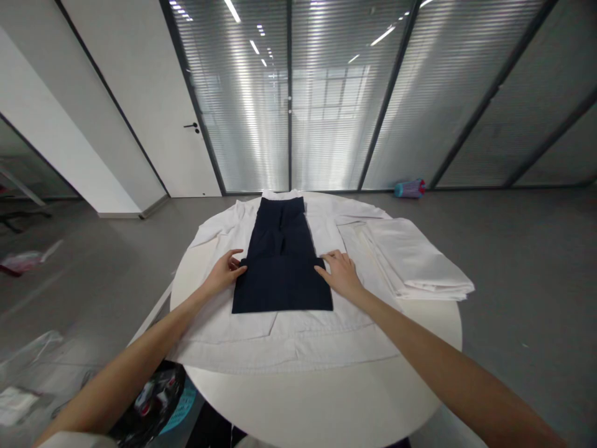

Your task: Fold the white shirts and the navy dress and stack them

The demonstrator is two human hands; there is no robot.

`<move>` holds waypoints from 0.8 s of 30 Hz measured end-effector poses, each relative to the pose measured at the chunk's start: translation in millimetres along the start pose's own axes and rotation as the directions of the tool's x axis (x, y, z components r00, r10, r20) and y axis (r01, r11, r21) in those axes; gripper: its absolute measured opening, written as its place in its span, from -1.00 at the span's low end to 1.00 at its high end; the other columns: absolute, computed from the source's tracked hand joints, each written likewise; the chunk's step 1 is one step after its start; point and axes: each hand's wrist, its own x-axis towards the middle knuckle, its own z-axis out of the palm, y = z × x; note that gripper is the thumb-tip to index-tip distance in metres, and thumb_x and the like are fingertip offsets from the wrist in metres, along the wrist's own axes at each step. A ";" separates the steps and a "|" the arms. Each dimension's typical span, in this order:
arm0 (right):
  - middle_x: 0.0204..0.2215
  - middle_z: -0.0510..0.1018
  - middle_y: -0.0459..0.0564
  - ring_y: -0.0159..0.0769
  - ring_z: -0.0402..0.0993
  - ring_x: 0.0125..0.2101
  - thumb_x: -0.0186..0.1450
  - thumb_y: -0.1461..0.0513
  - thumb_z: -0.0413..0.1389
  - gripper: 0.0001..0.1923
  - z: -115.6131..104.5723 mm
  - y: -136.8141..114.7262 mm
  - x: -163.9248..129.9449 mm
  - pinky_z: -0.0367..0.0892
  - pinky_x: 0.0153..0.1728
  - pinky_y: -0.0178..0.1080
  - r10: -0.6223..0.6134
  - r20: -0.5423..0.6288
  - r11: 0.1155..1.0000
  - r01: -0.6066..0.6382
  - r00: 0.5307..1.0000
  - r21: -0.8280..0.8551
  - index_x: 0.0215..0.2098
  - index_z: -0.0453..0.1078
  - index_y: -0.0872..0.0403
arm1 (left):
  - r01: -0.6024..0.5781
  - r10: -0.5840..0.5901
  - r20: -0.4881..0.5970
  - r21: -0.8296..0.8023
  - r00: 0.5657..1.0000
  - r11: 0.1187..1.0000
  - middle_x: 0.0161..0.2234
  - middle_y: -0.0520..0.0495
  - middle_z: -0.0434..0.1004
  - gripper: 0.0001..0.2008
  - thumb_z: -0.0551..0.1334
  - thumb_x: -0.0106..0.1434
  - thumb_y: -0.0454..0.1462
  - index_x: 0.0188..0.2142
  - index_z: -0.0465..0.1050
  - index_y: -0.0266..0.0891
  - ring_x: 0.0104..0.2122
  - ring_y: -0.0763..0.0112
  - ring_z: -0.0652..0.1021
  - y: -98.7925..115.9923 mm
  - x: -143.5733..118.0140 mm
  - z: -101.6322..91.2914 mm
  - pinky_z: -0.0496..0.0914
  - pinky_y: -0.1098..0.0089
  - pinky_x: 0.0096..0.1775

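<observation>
On the floor off the table's left edge we note clear plastic bags, and below the near-left edge a dark basket with coloured contents.

Our left hand lies flat, fingers extended and slightly spread, fingertips touching the left edge of the dark navy garment. We see nothing gripped; the palm rests on the white garment underneath.

The navy garment sits at the middle of the round white table, folded into a long strip running from near us toward the far edge, with a fold line across it level with both hands. The white garment spreads under it, reaching the left and near parts of the table.

Our right hand mirrors the left: open, flat, fingers together, pressing on the navy garment's right edge at the fold line, holding nothing.

At the table's right edge lies a stack of folded white cloth, just beside the right hand but apart from it. Beyond the far-right edge, on the floor by the glass wall, lies a small blue and red object.
</observation>
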 end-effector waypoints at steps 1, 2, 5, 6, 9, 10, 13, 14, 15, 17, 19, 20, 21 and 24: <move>-0.06 0.50 0.14 0.01 0.41 -0.03 0.39 0.10 0.09 -0.67 1.1 2.6 1.2 0.33 -0.01 0.03 0.006 0.008 1.000 -0.006 1.000 0.030 0.03 0.46 0.07 | -0.016 0.016 -0.003 -0.037 1.000 0.999 -0.41 0.03 0.44 -0.40 0.33 0.10 -0.12 0.12 0.34 -0.22 -0.43 0.34 0.48 0.9 1.1 1.5 0.40 0.32 -0.36; -0.07 0.51 0.12 -0.01 0.42 -0.04 0.38 0.13 0.10 -0.69 1.5 4.1 1.9 0.33 -0.02 0.02 0.011 0.002 0.998 -0.011 1.000 0.055 0.04 0.45 0.06 | -0.034 0.033 -0.017 -0.052 0.999 0.998 -0.41 0.04 0.43 -0.41 0.32 0.10 -0.14 0.12 0.34 -0.20 -0.43 0.34 0.48 2.3 1.5 3.3 0.41 0.34 -0.36; 0.00 0.49 0.17 0.02 0.39 0.03 0.39 0.17 0.08 -0.58 -2.0 -0.5 0.8 0.32 0.02 0.05 0.016 -0.095 0.998 -0.010 0.995 0.055 0.18 0.36 0.09 | -0.088 0.096 -0.096 0.085 0.991 0.992 -0.37 0.00 0.44 -0.55 0.27 0.16 -0.20 0.06 0.40 -0.18 -0.37 0.30 0.51 10.6 -1.4 10.1 0.44 0.29 -0.29; 0.07 0.45 0.20 0.03 0.36 0.08 0.40 0.16 0.06 -0.54 -4.0 -5.8 -0.8 0.30 0.05 0.07 -0.011 -0.129 0.999 0.018 0.992 0.049 0.23 0.32 0.10 | -0.120 0.146 -0.127 0.192 0.981 0.974 -0.31 -0.05 0.48 -0.61 0.25 0.19 -0.21 0.03 0.43 -0.18 -0.29 0.26 0.53 15.2 -3.9 12.7 0.46 0.24 -0.22; 0.27 0.31 0.15 -0.04 0.20 0.26 0.46 0.05 -0.03 -0.50 -7.4 -29.3 -9.7 0.19 0.21 0.05 -0.253 -0.106 0.960 0.263 0.962 0.092 0.30 0.27 0.04 | -0.281 0.376 -0.110 0.483 0.920 0.829 0.01 -0.20 0.50 -0.67 0.14 0.35 -0.20 0.06 0.47 -0.18 0.05 0.12 0.49 31.8 -16.4 23.2 0.36 0.08 0.08; 0.33 0.24 0.12 -0.07 0.12 0.31 0.48 0.00 -0.07 -0.46 -6.8 -37.6 -13.6 0.13 0.25 0.04 -0.360 -0.051 0.924 0.364 0.932 0.119 0.33 0.23 0.02 | -0.349 0.434 -0.043 0.528 0.900 0.775 0.13 -0.21 0.44 -0.64 0.08 0.41 -0.19 0.11 0.44 -0.19 0.17 0.11 0.42 36.4 -21.6 27.8 0.29 0.06 0.17; 0.42 0.04 0.12 -0.06 -0.10 0.40 0.45 -0.16 -0.15 -0.26 -1.6 -52.4 -23.8 -0.03 0.34 0.08 -0.545 0.170 0.837 0.520 0.821 0.173 0.43 0.06 0.08 | -0.480 0.439 0.218 0.563 0.872 0.673 0.33 -0.20 0.23 -0.51 -0.04 0.49 -0.11 0.30 0.28 -0.22 0.35 0.14 0.19 41.2 -36.5 41.9 0.11 0.04 0.31; 0.43 0.00 0.13 -0.04 -0.15 0.41 0.44 -0.19 -0.17 -0.20 0.0 -52.7 -25.7 -0.08 0.35 0.10 -0.554 0.230 0.832 0.525 0.800 0.176 0.45 0.01 0.10 | -0.487 0.404 0.278 0.576 0.872 0.656 0.37 -0.20 0.16 -0.47 -0.05 0.49 -0.07 0.34 0.21 -0.23 0.38 0.13 0.13 39.9 -40.4 45.5 0.07 0.02 0.33; 0.44 -0.03 0.13 -0.03 -0.18 0.42 0.42 -0.22 -0.18 -0.16 1.1 -50.9 -26.4 -0.12 0.36 0.11 -0.547 0.277 0.837 0.518 0.790 0.174 0.46 -0.03 0.11 | -0.482 0.367 0.314 0.594 0.876 0.644 0.39 -0.20 0.10 -0.43 -0.04 0.48 -0.03 0.37 0.15 -0.23 0.39 0.12 0.09 37.9 -43.5 48.1 0.05 0.00 0.34; 0.44 -0.06 0.09 -0.03 -0.20 0.42 0.41 -0.25 -0.21 -0.14 0.6 -43.8 -25.2 -0.16 0.38 0.09 -0.517 0.342 0.856 0.490 0.785 0.169 0.47 -0.07 0.09 | -0.462 0.309 0.344 0.623 0.887 0.632 0.41 -0.19 0.02 -0.37 -0.02 0.46 0.02 0.41 0.07 -0.21 0.40 0.11 0.06 34.3 -47.9 49.9 0.03 0.00 0.34; 0.44 -0.07 0.08 -0.03 -0.20 0.42 0.41 -0.25 -0.23 -0.14 -2.5 -37.2 -22.3 -0.16 0.38 0.10 -0.480 0.362 0.876 0.456 0.799 0.157 0.47 -0.08 0.07 | -0.442 0.285 0.339 0.642 0.897 0.626 0.42 -0.17 0.00 -0.35 -0.01 0.46 0.04 0.41 0.05 -0.20 0.40 0.09 0.04 34.0 -50.7 48.9 0.02 -0.01 0.35; 0.44 -0.09 0.10 -0.01 -0.21 0.42 0.41 -0.25 -0.23 -0.15 -4.4 -35.3 -21.0 -0.16 0.37 0.12 -0.464 0.351 0.885 0.443 0.814 0.143 0.47 -0.08 0.07 | -0.433 0.289 0.324 0.652 0.901 0.622 0.42 -0.17 0.00 -0.35 0.00 0.45 0.05 0.41 0.07 -0.18 0.40 0.06 0.03 35.1 -51.9 48.2 0.01 -0.04 0.35; 0.44 -0.11 0.10 0.01 -0.22 0.42 0.41 -0.25 -0.22 -0.15 -6.0 -34.5 -20.0 -0.17 0.37 0.15 -0.455 0.328 0.890 0.438 0.828 0.129 0.47 -0.09 0.06 | -0.431 0.302 0.308 0.660 0.902 0.616 0.42 -0.16 0.00 -0.35 0.02 0.44 0.06 0.40 0.09 -0.16 0.41 0.03 0.01 36.7 -53.3 47.8 0.00 -0.08 0.34; 0.44 -0.09 0.08 0.04 -0.23 0.42 0.42 -0.24 -0.20 -0.18 -6.8 -34.0 -19.0 -0.20 0.36 0.21 -0.472 0.288 0.881 0.461 0.833 0.108 0.47 -0.08 0.00 | -0.465 0.342 0.318 0.652 0.885 0.599 0.43 -0.11 -0.02 -0.36 0.06 0.43 0.06 0.40 0.08 -0.06 0.41 -0.03 -0.02 41.0 -57.8 48.5 -0.04 -0.17 0.33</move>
